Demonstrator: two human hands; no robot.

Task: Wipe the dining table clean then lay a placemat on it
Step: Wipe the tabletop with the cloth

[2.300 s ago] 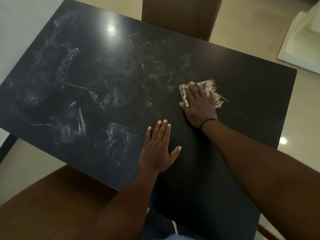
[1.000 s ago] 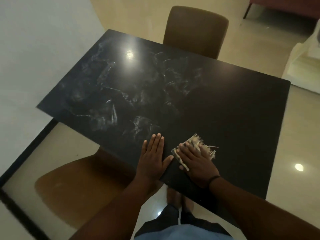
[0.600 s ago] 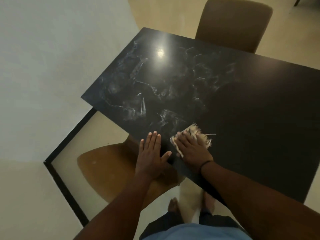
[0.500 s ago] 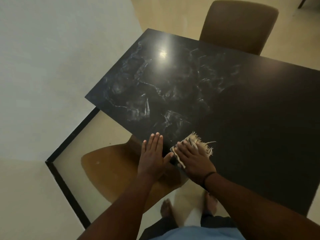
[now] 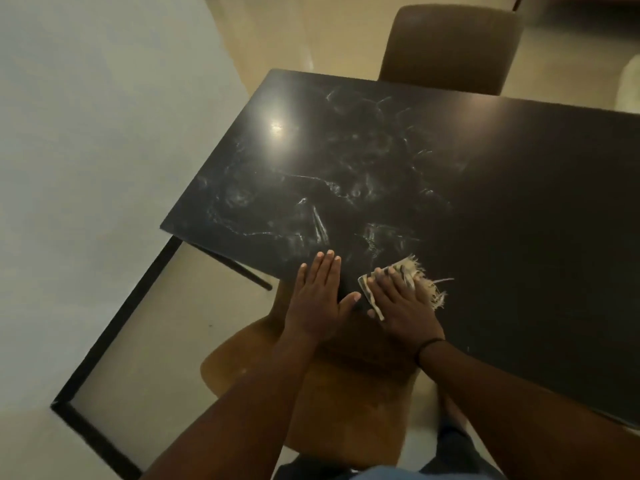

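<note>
wiped: right part of dining table (image 5: 519, 209) looked clean
left: smears (image 5: 329, 188), placemat unseen
grip: my right hand (image 5: 401, 306) pressed fringed cloth (image 5: 420, 282) flat; left hand (image 5: 320, 296) flat, holding nothing

Our left hand (image 5: 317, 299): palm down, fingers straight and held together, thumb spread out toward the right. Our right hand (image 5: 401, 306): palm down just beside it, fingers extended and pressing flat, apart from the left thumb tip. Our right wrist carries a thin dark band (image 5: 429, 344). Both our forearms reach in bare from the lower edge, converging toward the hands.
</note>
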